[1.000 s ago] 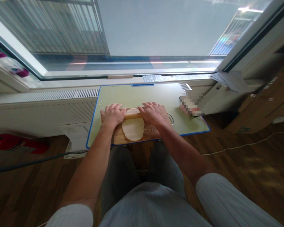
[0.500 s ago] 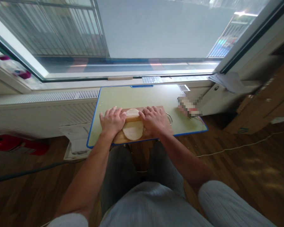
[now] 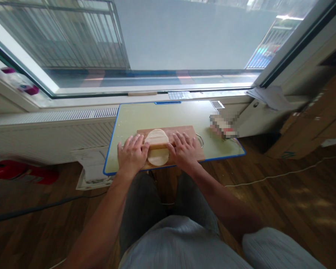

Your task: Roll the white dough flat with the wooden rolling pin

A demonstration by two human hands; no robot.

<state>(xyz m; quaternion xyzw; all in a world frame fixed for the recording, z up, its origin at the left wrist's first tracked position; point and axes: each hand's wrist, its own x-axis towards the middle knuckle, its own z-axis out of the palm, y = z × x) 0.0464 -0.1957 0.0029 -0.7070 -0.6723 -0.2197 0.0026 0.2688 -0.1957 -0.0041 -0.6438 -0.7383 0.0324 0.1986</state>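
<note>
A wooden rolling pin [image 3: 158, 146] lies across a flat, rounded sheet of dough [image 3: 158, 158], which shows both above and below it. My left hand [image 3: 132, 150] presses on the pin's left end, thumb against the wood, and my right hand [image 3: 185, 149] bears on the right end in the same way. Both ends of the pin are hidden under the palms and fingers. Beneath the dough is a wooden cutting board [image 3: 182, 130] with a metal handle [image 3: 201, 141] at its right side.
The board rests on a pale green, blue-edged table [image 3: 145, 114] by a window. A pixelated object [image 3: 224, 125] sits at the table's right. Around stand a radiator [image 3: 58, 130], a red fire extinguisher [image 3: 22, 172], a cardboard box [image 3: 310, 116] and a purple-capped bottle [image 3: 19, 80].
Both hands have drawn the rolling pin slightly toward me over the dough. More of the dough now shows beyond the pin, and less on the near side.
</note>
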